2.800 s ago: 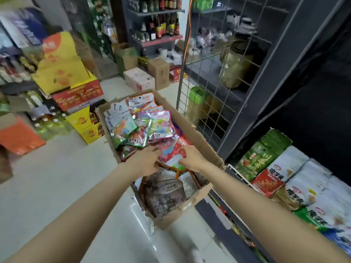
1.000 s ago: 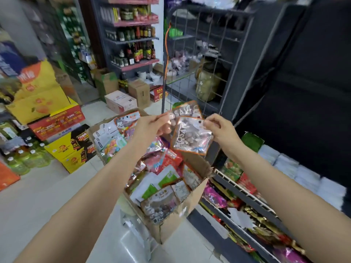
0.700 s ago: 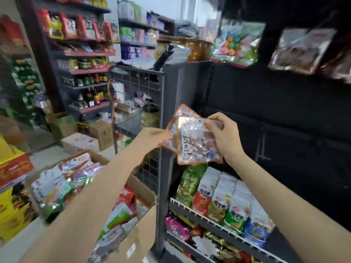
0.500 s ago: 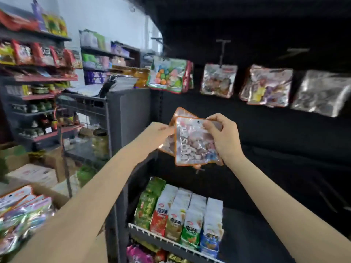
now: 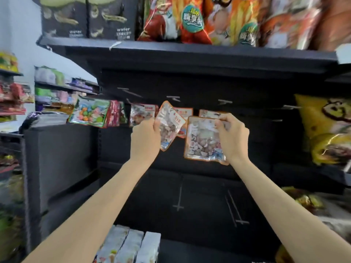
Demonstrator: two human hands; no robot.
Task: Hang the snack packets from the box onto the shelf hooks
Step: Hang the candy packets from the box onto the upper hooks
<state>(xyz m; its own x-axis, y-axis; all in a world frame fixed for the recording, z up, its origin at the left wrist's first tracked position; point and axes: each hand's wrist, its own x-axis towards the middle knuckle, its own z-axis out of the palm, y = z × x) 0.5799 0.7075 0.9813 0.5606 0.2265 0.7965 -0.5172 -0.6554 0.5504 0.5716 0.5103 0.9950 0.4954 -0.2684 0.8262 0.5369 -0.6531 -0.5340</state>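
— Dark shop shelf (image 5: 190,54), hooks (image 5: 173,97) under it. Hands?
— Left hand (image 5: 145,141) pinches a tilted snack packet (image 5: 169,126); right hand (image 5: 232,137) grips another packet (image 5: 201,143), both just below hooks.

Dark wafer boxes (image 5: 87,16) are sitting at the left of the top shelf board (image 5: 190,52), and red and orange chip bags (image 5: 205,19) are crowding just beside them to the right. A yellow bag (image 5: 326,128) is leaning at the right edge (its print is blurred). Pale upright packs (image 5: 131,245) are standing in a row at the bottom of the view. Far left, blurred goods are filling distant shelves (image 5: 13,95) against a white wall (image 5: 20,33).
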